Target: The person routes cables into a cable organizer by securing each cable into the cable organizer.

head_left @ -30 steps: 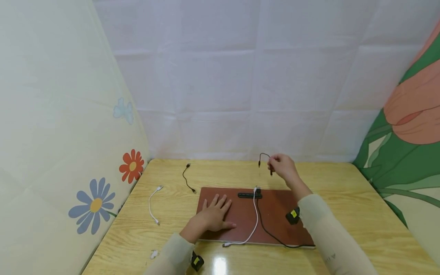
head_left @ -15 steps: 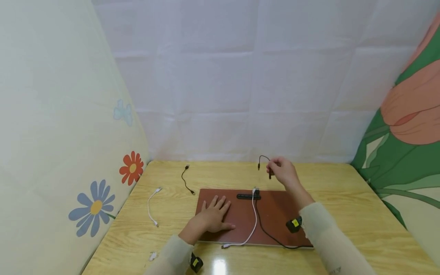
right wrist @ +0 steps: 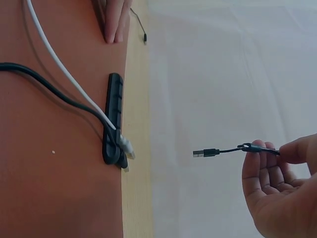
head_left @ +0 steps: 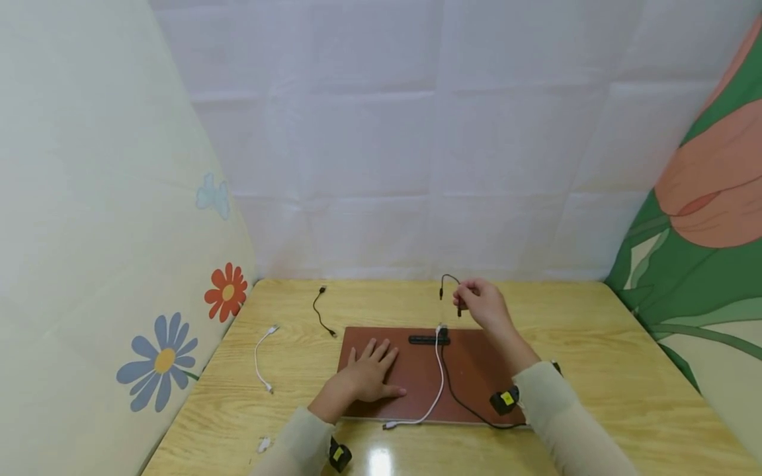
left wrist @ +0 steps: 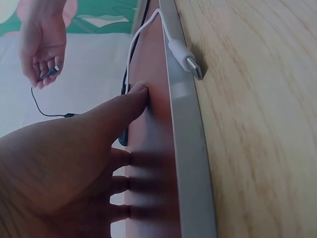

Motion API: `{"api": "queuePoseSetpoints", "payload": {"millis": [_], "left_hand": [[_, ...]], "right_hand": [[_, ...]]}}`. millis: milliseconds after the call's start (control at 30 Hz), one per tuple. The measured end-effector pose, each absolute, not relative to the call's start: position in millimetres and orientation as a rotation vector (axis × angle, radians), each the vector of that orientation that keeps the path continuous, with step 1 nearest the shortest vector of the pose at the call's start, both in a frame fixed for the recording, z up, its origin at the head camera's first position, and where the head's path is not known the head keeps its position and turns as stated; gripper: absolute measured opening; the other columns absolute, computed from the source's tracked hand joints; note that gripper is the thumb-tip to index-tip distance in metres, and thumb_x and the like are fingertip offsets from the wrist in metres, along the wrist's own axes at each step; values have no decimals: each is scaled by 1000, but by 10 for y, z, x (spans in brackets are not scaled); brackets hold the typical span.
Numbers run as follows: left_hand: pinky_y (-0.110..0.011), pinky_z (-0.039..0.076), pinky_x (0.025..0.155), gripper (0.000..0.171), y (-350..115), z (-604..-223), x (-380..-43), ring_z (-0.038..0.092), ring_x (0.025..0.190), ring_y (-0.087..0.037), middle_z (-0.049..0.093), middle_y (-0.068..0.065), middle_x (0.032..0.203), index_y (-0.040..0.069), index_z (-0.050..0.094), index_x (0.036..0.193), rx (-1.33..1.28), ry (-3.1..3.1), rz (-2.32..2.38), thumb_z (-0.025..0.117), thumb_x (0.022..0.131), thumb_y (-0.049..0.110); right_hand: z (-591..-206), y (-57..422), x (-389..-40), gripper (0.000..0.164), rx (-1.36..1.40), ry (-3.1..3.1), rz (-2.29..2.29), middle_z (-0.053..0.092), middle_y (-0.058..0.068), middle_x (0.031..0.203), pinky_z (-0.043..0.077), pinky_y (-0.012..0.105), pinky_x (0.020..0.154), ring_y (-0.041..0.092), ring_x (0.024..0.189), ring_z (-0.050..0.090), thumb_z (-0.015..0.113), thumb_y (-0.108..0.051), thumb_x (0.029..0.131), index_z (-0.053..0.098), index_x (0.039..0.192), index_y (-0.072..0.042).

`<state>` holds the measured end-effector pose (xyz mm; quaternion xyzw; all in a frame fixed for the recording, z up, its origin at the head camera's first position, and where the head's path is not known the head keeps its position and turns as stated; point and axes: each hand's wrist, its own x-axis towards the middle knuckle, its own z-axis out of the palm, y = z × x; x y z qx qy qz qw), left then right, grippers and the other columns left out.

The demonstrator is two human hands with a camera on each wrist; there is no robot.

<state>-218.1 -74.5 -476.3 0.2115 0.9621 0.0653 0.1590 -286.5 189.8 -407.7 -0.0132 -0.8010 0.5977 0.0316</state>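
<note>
My right hand [head_left: 485, 305] pinches a short black USB cable [right wrist: 210, 152] between thumb and fingers, up beyond the far edge of a reddish-brown board [head_left: 411, 390]. Both cable ends hang free. On that board my left hand [head_left: 372, 377] lies flat with spread fingers, its thumb [left wrist: 133, 99] pointing right. A black cable clip [right wrist: 114, 99] is fixed near the board's far edge. At its right end it carries a white cable [head_left: 442, 380] and a longer black cable [head_left: 461, 400], which run over the board towards me.
Left of the board lie another short black cable [head_left: 318, 309] and a short white cable [head_left: 257, 354] on the wooden table [head_left: 601, 344]. A small white scrap [head_left: 264, 444] lies near the front left. White cloth [head_left: 369, 165] hangs behind the table.
My right hand has come slightly left and closer to the board's far edge, carrying the short black cable lower. My left hand stays flat on the board.
</note>
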Motion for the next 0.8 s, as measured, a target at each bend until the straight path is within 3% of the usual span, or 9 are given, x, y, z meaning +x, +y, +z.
{"api": "queuePoseSetpoints", "payload": {"millis": [267, 800], "left_hand": [[-67, 18, 118, 89, -737, -4736, -2183, 14, 155, -35, 22, -8, 168, 20, 29, 161, 599, 2748, 200, 59, 92, 67], [-68, 24, 115, 74, -748, -4684, -2277, 24, 151, -38, 28, -10, 165, 17, 43, 154, 641, 2754, 369, 65, 95, 55]], "right_hand": [[-4073, 1813, -2753, 19, -42, -2416, 1924, 69, 7, 91, 58, 26, 76, 8, 77, 66, 53, -9, 105, 60, 112, 8], [-4155, 1687, -2588, 21, -95, -2328, 2077, 69, 7, 95, 57, 30, 82, 10, 82, 66, 54, -10, 105, 57, 115, 8]]}}
